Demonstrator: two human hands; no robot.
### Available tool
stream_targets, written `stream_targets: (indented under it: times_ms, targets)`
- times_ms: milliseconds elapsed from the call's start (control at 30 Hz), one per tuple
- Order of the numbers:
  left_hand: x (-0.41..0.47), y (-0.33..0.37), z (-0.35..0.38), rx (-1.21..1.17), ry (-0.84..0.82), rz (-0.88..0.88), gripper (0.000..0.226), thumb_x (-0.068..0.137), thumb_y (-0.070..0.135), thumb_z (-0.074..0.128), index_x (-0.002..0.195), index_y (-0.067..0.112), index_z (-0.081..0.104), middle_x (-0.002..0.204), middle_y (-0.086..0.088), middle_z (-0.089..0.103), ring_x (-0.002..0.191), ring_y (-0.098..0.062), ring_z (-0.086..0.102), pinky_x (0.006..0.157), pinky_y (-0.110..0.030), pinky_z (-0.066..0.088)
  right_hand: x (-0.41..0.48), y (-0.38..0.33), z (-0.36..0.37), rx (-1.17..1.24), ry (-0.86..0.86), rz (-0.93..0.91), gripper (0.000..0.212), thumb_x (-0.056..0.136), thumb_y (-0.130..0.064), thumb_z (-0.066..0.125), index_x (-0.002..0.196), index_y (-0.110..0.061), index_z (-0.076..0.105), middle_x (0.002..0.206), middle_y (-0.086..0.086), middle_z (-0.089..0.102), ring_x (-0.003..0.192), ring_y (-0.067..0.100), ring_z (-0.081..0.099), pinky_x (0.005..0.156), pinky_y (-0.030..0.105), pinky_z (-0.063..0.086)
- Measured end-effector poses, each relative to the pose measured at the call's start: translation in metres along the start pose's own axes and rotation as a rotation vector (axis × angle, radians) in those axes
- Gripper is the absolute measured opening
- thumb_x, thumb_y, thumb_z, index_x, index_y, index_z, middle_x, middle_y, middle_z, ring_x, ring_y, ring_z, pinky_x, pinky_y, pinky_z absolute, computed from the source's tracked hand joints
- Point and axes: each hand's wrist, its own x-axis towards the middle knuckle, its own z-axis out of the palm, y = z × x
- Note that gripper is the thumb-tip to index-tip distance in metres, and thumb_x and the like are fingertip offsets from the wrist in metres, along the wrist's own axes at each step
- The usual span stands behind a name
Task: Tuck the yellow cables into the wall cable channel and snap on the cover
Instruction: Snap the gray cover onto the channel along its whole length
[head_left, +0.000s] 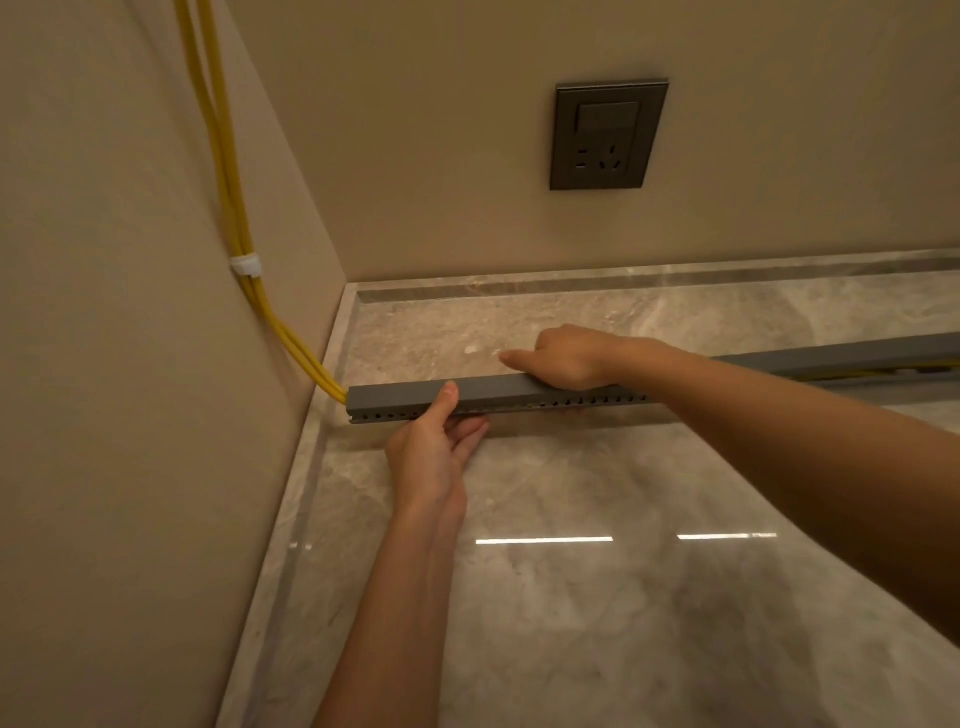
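- Floor (597, 597): glossy marble, fills the frame from 3 to 9 o'clock; we work low in the room corner, walls at 9 and 12 o'clock.
- Cable channel (395, 411): long grey slotted run lying along the floor from the left wall toward 3 o'clock; its left end sits just beside the wall.
- Cover (405, 393): grey strip on top of the channel; the left stretch looks seated. Toward 3 o'clock we see a yellow streak under it, so we judge that end not snapped yet.
- Yellow cables (228, 171): two, coming down the left wall from 11 o'clock, held by a white clip (245, 265), then entering the channel's left end at 9 o'clock. So they're tucked here.
- Right hand (563, 358): palm down on the cover at centre, fingers curled loosely, pressing rather than gripping.
- Left hand (431, 452): thumb on the cover's front face, fingers (467, 434) under the channel, so it pinches cover and channel together.
- Step in hand, our call: snapping on the cover. To do it well, we'd keep the left pinch as the anchor, walk the right palm toward 3 o'clock in short presses, and check the cables aren't trapped under the lip before each press.
- Wall socket (608, 135): at 1 o'clock, not involved.
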Motion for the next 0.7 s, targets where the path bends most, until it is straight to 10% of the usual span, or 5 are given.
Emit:
stream_targets:
  times_ms: [167, 333, 500, 700]
  targets:
    - [0.002, -0.002, -0.001, -0.048, 0.006, -0.036, 0.008, 0.088, 0.014, 0.059, 0.095, 0.010, 0.060, 0.092, -0.014, 0.065, 0.078, -0.021, 0.066, 0.074, -0.031, 0.054, -0.012, 0.053, -0.011, 0.016, -0.148, 0.088, 0.059, 0.093, -0.060, 0.026, 0.071, -0.016, 0.058, 0.090, 0.005, 0.056, 0.082, 0.021, 0.051, 0.082, 0.033, 0.035]
    - [-0.003, -0.007, 0.020, -0.178, 0.060, -0.140, 0.025, 0.088, 0.017, 0.061, 0.111, 0.010, 0.053, 0.104, -0.013, 0.059, 0.091, -0.026, 0.062, 0.075, -0.037, 0.056, -0.018, 0.063, -0.004, 0.034, 0.070, 0.064, 0.048, 0.096, -0.034, 0.033, 0.053, -0.013, 0.037, 0.057, 0.006, 0.043, 0.052, 0.021, 0.039, 0.052, 0.031, 0.030]
    - [-0.018, -0.026, 0.055, -0.101, 0.026, -0.299, 0.029, 0.087, 0.019, 0.064, 0.109, 0.008, 0.048, 0.113, -0.019, 0.055, 0.089, -0.028, 0.059, 0.080, -0.041, 0.055, -0.027, 0.064, 0.005, -0.011, 0.243, 0.000, 0.059, 0.094, -0.049, 0.032, 0.048, -0.013, 0.041, 0.049, 0.002, 0.047, 0.047, 0.018, 0.045, 0.047, 0.028, 0.028]
    - [-0.015, -0.033, 0.061, -0.088, 0.090, -0.227, 0.036, 0.086, 0.017, 0.064, 0.115, 0.004, 0.048, 0.117, -0.022, 0.057, 0.087, -0.029, 0.062, 0.078, -0.038, 0.056, -0.065, 0.097, 0.000, -0.107, 0.177, -0.221, 0.041, 0.086, -0.061, 0.043, 0.089, -0.024, 0.059, 0.073, -0.006, 0.060, 0.064, 0.013, 0.054, 0.054, 0.027, 0.038]
